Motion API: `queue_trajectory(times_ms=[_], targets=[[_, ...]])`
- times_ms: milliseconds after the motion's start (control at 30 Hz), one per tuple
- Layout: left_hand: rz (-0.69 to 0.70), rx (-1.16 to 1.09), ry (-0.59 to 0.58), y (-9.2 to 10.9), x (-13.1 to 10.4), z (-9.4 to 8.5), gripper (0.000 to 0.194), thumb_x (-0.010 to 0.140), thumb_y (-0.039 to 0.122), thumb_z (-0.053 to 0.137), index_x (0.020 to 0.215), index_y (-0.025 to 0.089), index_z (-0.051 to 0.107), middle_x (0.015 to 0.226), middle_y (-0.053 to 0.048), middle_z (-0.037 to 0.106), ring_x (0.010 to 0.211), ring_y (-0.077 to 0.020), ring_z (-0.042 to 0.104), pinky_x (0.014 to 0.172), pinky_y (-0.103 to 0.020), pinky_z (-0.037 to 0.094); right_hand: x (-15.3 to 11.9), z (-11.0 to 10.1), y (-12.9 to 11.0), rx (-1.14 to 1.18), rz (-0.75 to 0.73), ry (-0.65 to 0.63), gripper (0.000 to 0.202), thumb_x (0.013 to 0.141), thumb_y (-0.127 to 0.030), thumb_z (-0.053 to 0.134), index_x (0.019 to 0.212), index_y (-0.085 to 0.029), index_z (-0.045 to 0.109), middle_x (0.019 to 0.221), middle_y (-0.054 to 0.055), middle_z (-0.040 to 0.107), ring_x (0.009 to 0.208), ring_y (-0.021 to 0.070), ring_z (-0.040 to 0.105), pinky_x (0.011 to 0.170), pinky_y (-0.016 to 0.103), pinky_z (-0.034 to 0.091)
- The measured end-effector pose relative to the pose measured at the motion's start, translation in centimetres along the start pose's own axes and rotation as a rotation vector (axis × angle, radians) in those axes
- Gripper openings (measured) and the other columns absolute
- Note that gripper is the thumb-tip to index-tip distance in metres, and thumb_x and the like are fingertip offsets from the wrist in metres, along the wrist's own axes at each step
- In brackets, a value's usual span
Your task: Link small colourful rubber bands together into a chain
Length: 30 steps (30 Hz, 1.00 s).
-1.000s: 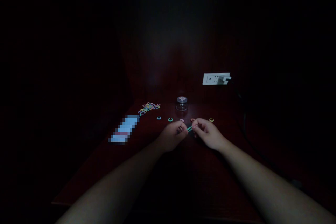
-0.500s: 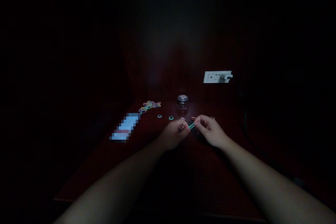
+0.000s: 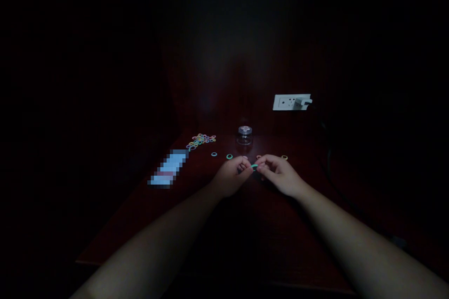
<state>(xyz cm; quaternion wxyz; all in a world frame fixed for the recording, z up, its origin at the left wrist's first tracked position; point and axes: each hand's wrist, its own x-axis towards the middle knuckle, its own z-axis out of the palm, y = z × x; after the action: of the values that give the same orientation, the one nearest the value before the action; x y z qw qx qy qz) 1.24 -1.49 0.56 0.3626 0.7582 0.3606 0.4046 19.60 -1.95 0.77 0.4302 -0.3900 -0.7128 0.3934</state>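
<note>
A small green hair tie [image 3: 254, 167] is pinched between my two hands above the dark red table. My left hand [image 3: 232, 177] grips its left side with thumb and fingertips, and my right hand [image 3: 278, 175] pinches its right side. Beyond my hands lies a row of single hair ties: a blue one [image 3: 214, 154], a green one [image 3: 229, 156], a pink one [image 3: 244, 158] partly hidden by my left hand, an orange one [image 3: 258, 157] and a yellow one [image 3: 284, 157].
A heap of coloured hair ties [image 3: 201, 139] lies at the back left, near a blurred-out phone-like rectangle [image 3: 168, 169]. Behind the row stands a clear lidded jar [image 3: 244, 136]. A wall socket [image 3: 291, 102] holds a plug, with a dark cable running down at right.
My hands have come slightly closer together. The green hair tie, drawn out into stretched strands before, is now slacker and curved.
</note>
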Motion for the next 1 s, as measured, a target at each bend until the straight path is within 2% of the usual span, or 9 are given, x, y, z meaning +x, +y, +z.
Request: queue_trajectory(times_ms=[233,433,567,700,1000], targets=[[0.011,0.01,0.009,0.18,0.03,0.02,0.01,0.08,0.025,0.055,0.078,0.014,0.056,0.07,0.002,0.053,0.061,-0.0083,0.045,0.06,-0.021,0.039,-0.17,0.2,-0.37,-0.059,0.016,-0.01,0.019,0.082,-0.034,0.054,0.077,-0.016,0.053,0.059,-0.001,0.053,0.054,0.0112,0.048,0.053,0.024,0.036],[0.032,0.044,0.019,0.05,0.16,0.04,0.01,0.08,0.025,0.055,0.078,0.015,0.058,0.072,0.001,0.057,0.062,-0.0093,0.048,0.06,-0.022,0.04,-0.21,0.21,-0.29,-0.023,0.021,-0.057,0.019,0.08,-0.034,0.059,0.081,-0.016,0.054,0.059,-0.002,0.053,0.052,0.0103,0.045,0.05,0.023,0.033],[0.03,0.063,0.044,-0.03,0.11,-0.09,0.01,0.081,0.024,0.052,0.078,0.015,0.056,0.069,0.002,0.054,0.061,-0.009,0.046,0.059,-0.021,0.039,-0.22,0.23,-0.13,-0.03,0.007,-0.052,0.016,0.079,-0.031,0.06,0.081,-0.016,0.056,0.061,-0.002,0.054,0.054,0.0109,0.048,0.053,0.023,0.035],[0.016,0.056,0.013,-0.01,-0.04,-0.25,0.011,0.082,0.024,0.051,0.078,0.015,0.055,0.066,0.003,0.052,0.06,-0.0088,0.045,0.057,-0.021,0.037,-0.28,0.26,-0.18,-0.064,0.004,-0.037,0.016,0.08,-0.032,0.057,0.079,-0.016,0.056,0.061,-0.001,0.054,0.055,0.0113,0.049,0.053,0.024,0.037],[0.044,0.027,0.038,-0.27,0.25,-0.04,0.017,0.081,0.031,0.057,0.084,0.015,0.062,0.08,-0.003,0.063,0.072,-0.0121,0.055,0.064,-0.023,0.043,-0.34,0.25,-0.24,-0.129,-0.055,-0.065,0.014,0.08,-0.031,0.06,0.077,-0.018,0.057,0.056,-0.002,0.053,0.051,0.0108,0.046,0.051,0.025,0.04]])
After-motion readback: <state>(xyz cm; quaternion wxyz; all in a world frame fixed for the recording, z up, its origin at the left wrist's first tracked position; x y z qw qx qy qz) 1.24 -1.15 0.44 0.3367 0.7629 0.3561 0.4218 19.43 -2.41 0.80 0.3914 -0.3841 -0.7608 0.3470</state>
